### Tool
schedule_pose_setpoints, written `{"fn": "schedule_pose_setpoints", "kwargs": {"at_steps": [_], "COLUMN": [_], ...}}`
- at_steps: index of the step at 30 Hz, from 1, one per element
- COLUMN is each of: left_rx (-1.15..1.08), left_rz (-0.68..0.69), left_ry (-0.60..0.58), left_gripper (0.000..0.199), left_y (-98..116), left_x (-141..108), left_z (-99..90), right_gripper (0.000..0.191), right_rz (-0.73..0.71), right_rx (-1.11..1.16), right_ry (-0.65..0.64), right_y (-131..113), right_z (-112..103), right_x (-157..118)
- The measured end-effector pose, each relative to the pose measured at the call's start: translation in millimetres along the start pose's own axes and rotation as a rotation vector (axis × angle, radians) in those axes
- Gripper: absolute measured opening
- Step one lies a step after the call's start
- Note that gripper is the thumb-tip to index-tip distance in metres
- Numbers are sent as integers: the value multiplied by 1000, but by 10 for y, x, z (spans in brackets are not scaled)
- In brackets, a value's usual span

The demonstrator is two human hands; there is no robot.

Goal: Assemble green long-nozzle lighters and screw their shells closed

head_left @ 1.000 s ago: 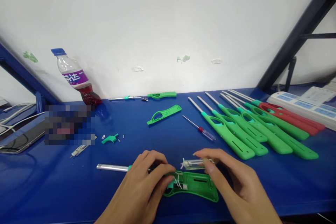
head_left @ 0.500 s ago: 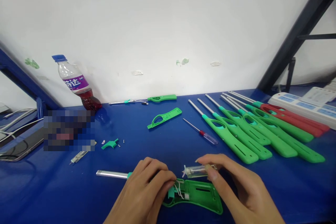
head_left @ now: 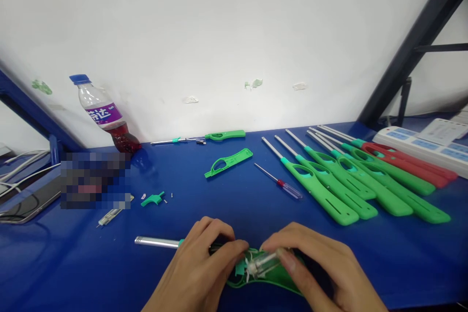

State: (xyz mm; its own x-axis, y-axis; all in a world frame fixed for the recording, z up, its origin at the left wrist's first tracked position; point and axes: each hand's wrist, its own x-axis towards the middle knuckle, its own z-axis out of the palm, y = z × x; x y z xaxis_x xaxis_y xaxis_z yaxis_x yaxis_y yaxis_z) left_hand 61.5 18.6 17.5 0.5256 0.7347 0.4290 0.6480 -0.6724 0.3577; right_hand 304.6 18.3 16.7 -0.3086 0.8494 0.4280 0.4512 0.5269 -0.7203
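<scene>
My left hand [head_left: 199, 265] is closed over an opened green stick lighter [head_left: 280, 277], pressing on its trigger end. The lighter's metal tube [head_left: 157, 242] sticks out leftward from under that hand. Between thumb and fingers, my right hand [head_left: 325, 265] pinches a clear fuel tank [head_left: 268, 262] with a white valve end. It is tilted over the half-shell, its valve end near the teal trigger [head_left: 240, 268]. Whether the tank touches the shell I cannot tell. My fingers hide part of the shell's inside.
Beyond the hands lie a screwdriver [head_left: 288, 189] and a loose green half-shell [head_left: 234, 161]. Several assembled lighters [head_left: 329, 200] line the right. At left are another tank [head_left: 111, 215], a teal trigger [head_left: 153, 199], small screws and a leaning bottle [head_left: 106, 114].
My right hand has brought the fuel tank down and left, from behind the shell to over its inside. The tank is now more tilted. My left hand has hardly moved.
</scene>
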Motion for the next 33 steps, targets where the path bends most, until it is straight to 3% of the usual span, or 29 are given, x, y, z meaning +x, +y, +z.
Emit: {"fn": "schedule_pose_setpoints", "kwargs": {"at_steps": [5,16,33], "left_rx": [8,23,-8], "left_rz": [-3,-15,-98], "left_ry": [-2,3,-96], "left_gripper": [29,34,23], "left_y": [8,32,98], "left_x": [-2,-18,4], "left_z": [-6,-9,-45], "right_gripper": [19,19,17], "right_rz": [-35,-13,-36], "right_rx": [-89,-223,-254], "right_ry": [-11,127,91], "right_y": [27,35,26], "right_z": [40,65,72], "right_x": [-3,-36,3]}}
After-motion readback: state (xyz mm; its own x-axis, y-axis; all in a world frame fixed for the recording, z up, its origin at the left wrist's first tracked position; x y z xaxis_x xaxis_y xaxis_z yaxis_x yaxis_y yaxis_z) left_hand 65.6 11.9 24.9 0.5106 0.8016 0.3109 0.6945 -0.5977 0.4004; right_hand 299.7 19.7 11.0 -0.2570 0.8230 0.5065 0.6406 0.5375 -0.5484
